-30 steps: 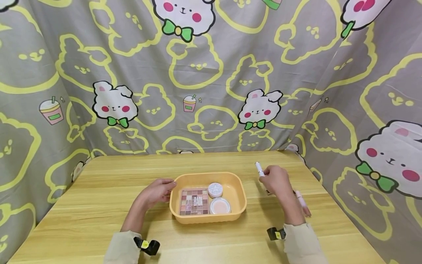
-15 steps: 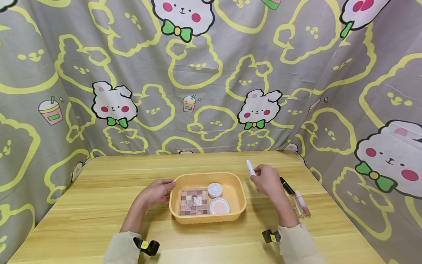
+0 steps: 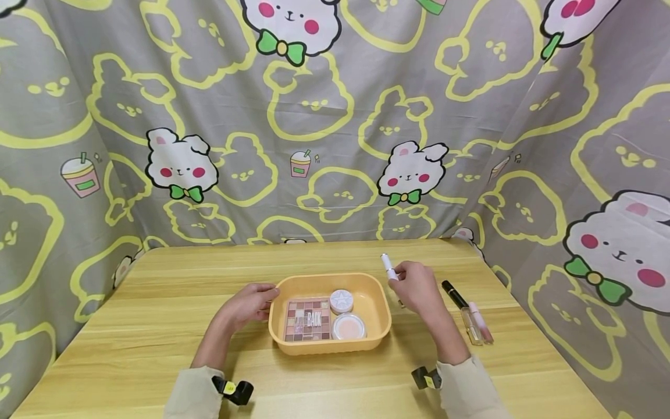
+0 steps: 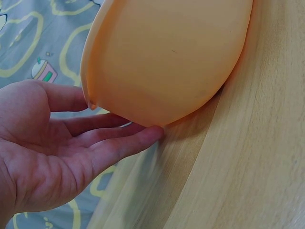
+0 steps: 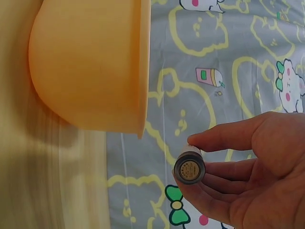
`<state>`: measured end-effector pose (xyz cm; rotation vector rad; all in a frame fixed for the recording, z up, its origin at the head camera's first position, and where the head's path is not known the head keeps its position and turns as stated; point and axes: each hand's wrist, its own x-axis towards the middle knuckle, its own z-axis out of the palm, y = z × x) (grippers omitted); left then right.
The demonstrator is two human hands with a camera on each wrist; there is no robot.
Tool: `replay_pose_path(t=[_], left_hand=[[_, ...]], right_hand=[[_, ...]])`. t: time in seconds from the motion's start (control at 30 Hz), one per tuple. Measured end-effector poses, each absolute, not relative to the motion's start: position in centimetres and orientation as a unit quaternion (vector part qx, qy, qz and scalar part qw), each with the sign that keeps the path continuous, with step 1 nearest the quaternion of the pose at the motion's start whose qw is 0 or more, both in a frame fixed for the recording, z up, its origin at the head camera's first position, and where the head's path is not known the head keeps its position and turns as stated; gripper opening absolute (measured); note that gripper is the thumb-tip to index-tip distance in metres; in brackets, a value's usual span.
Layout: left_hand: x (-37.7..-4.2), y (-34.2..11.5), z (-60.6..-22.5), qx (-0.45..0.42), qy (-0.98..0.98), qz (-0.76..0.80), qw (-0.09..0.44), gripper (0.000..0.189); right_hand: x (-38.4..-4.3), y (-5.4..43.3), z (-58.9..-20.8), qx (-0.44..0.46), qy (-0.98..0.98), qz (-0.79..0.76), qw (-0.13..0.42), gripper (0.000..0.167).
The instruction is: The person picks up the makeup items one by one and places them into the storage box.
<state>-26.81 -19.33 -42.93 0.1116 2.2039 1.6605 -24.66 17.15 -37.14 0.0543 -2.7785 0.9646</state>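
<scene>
My right hand (image 3: 419, 285) pinches a slim white-capped makeup tube (image 3: 388, 266) above the table, just right of the yellow basket (image 3: 384, 297). In the right wrist view the tube's round labelled end (image 5: 189, 170) faces the camera, between thumb and fingers. My left hand (image 3: 251, 304) is at the basket's left end; in the left wrist view, its mostly straight fingers (image 4: 119, 143) touch the wall and rim there. Inside the basket lie an eyeshadow palette (image 3: 307, 320), a small round jar with a star on its lid (image 3: 342, 301) and a round powder compact (image 3: 349, 327).
On the table to the right lie a black tube (image 3: 454, 294), a clear tube with a golden end (image 3: 471, 326) and a pink lip gloss tube (image 3: 480, 323). A patterned grey curtain (image 3: 335, 157) hangs behind the wooden table (image 3: 157, 349) and along its sides.
My right hand has moved left toward the basket, carrying the white-capped makeup tube. The black and clear tubes that it covered now show. The left hand and basket stay in place.
</scene>
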Motion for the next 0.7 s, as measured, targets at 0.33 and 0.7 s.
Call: replay_pose_path(t=[0.33,0.7], left_hand=[[-26.8,-19.4,-42.9,0.043,0.787,0.586,0.191,0.056],[-26.8,-19.4,-42.9,0.043,0.787,0.585,0.193,0.057]], right_hand=[[-24.3,15.1,-37.6,0.037,-0.939,0.323,0.112,0.018],[-23.9,12.7,-38.9,0.060,-0.933,0.344,0.085,0.016]])
